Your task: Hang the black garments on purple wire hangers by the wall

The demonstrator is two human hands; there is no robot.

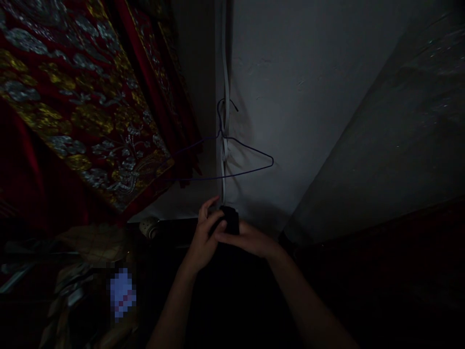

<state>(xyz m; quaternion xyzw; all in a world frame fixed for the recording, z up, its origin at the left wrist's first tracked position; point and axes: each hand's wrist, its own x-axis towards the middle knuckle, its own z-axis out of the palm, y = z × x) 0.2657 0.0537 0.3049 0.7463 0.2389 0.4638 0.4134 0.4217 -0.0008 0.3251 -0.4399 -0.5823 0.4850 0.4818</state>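
Observation:
In dim light, a small black object (231,219) stands between my two hands; its kind is too dark to make out. My left hand (206,235) is at its left side, with the fingers bent round it and the forefinger raised near a white cable (224,72). From the right, my right hand (250,240) grips the same object, its thumb reaching across the front toward my left fingertips. The cable runs down the wall corner and ends just above the object. A dark wire hanger (250,147) hangs by the cable, above my hands.
Red cloth with gold and silver embroidery (94,116) hangs at the left. A pale wall (290,97) rises behind, with a greyish sheet-like surface (392,126) on the right. At lower left are a small round pale object (148,227), checked fabric (103,242) and a blurred-out bluish patch (122,293).

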